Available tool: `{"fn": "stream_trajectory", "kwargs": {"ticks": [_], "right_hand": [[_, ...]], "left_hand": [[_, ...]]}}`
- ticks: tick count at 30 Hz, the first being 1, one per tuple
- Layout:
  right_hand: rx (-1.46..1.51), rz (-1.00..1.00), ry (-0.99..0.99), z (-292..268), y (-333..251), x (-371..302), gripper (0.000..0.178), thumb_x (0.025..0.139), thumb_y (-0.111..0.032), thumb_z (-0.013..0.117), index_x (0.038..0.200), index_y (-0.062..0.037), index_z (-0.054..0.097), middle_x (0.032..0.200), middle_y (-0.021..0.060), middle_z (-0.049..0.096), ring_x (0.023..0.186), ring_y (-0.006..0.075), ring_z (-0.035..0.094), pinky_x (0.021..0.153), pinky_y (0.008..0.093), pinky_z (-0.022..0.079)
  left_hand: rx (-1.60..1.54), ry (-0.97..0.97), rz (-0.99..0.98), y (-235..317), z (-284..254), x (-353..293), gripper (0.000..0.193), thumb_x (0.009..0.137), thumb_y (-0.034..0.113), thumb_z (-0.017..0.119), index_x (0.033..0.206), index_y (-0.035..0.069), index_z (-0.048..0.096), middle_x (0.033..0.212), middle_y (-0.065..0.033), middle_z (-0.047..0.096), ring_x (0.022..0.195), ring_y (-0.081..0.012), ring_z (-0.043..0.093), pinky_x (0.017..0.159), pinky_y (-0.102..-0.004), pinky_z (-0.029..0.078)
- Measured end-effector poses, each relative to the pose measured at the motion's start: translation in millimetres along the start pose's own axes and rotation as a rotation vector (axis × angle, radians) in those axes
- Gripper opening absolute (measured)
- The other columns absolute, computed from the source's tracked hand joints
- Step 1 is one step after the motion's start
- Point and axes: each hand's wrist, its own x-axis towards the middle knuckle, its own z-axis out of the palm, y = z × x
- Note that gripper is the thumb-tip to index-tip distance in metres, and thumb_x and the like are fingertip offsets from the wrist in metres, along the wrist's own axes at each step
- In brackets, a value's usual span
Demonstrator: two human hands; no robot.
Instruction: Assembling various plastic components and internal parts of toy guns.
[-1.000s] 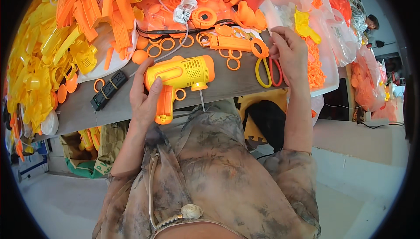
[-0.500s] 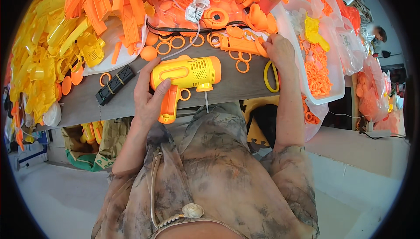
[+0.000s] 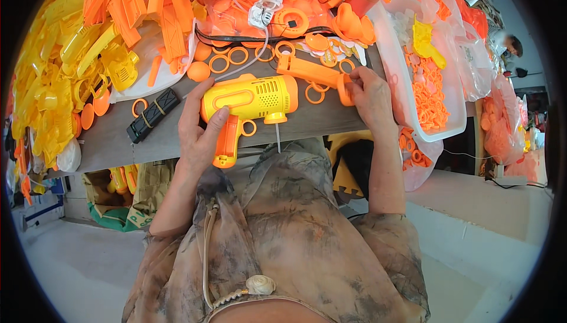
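Observation:
My left hand [image 3: 198, 128] is closed round the rear of a yellow toy bubble gun [image 3: 251, 99], its thumb on the side. The gun has an orange front rim, an orange grip and a ring-shaped trigger. A thin pale tube hangs from the round fitting underneath it. My right hand [image 3: 371, 95] is closed on the right end of a long orange plastic housing piece [image 3: 313, 72], whose far end points left above the gun's nose. The fingertips partly hide the rounded orange end.
Orange rings [image 3: 237, 56] lie along the grey tabletop [image 3: 195, 116]. A banded black block [image 3: 153, 115] is to the left. Yellow shells [image 3: 65, 57] and orange parts [image 3: 171, 21] are heaped behind. A white bin [image 3: 440, 135] of small orange pieces stands at right.
My right hand has moved nearer to me, drawing the long orange housing piece off the rings and tilting it. Some rings have shifted. My left hand and the bubble gun are almost unmoved.

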Motion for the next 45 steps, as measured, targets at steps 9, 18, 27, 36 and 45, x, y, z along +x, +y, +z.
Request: {"fn": "stream_trajectory", "kwargs": {"ticks": [9, 18, 27, 36, 45], "right_hand": [[-0.116, 0.052, 0.284, 7, 33, 42, 0.02, 0.08, -0.016, 0.061, 0.091, 0.0005, 0.062, 0.09, 0.0181, 0.062, 0.082, 0.0344, 0.06, 0.073, 0.0422, 0.047], [-0.191, 0.144, 0.263, 12, 29, 43, 0.016, 0.08, -0.015, 0.06, 0.085, -0.0003, 0.064, 0.09, 0.0178, 0.06, 0.084, 0.036, 0.058, 0.075, 0.0431, 0.046], [1.155, 0.237, 0.015, -5, -29, 6, 0.014, 0.087, -0.012, 0.057, 0.089, 0.0014, 0.06, 0.06, 0.002, 0.053, 0.047, 0.0067, 0.047, 0.041, 0.0187, 0.034], [1.25, 0.141, -0.334, -9, -120, -28, 0.009, 0.084, -0.007, 0.06, 0.087, 0.0019, 0.061, 0.063, 0.001, 0.054, 0.047, 0.0054, 0.045, 0.041, 0.0183, 0.033], [1.274, -0.089, -0.095, 29, -152, -70, 0.009, 0.082, 0.0, 0.06, 0.091, 0.0024, 0.061, 0.074, 0.002, 0.054, 0.056, 0.0057, 0.044, 0.05, 0.0187, 0.034]], "left_hand": [[-0.008, 0.053, 0.002, 1, 4, 1, 0.045, 0.087, 0.013, 0.06, 0.125, -0.005, 0.044, 0.113, -0.0131, 0.053, 0.101, -0.0178, 0.053, 0.088, -0.0289, 0.042], [-0.114, 0.079, -0.056, 3, -3, 2, 0.047, 0.088, 0.014, 0.06, 0.127, -0.004, 0.042, 0.115, -0.0131, 0.053, 0.103, -0.0164, 0.052, 0.089, -0.028, 0.042], [0.116, 0.188, 0.243, 40, -19, 9, 0.039, 0.082, 0.007, 0.063, 0.118, -0.004, 0.052, 0.11, -0.0124, 0.056, 0.1, -0.0177, 0.052, 0.087, -0.0293, 0.041], [-0.494, -0.031, -0.141, 77, 8, 22, 0.024, 0.085, 0.008, 0.063, 0.105, -0.004, 0.059, 0.093, -0.0073, 0.061, 0.079, -0.0089, 0.057, 0.071, -0.0216, 0.049], [-0.68, -0.044, -0.269, 62, 7, -14, 0.017, 0.086, 0.01, 0.062, 0.095, -0.004, 0.061, 0.079, -0.0062, 0.064, 0.066, -0.0077, 0.059, 0.057, -0.0204, 0.049]]}}
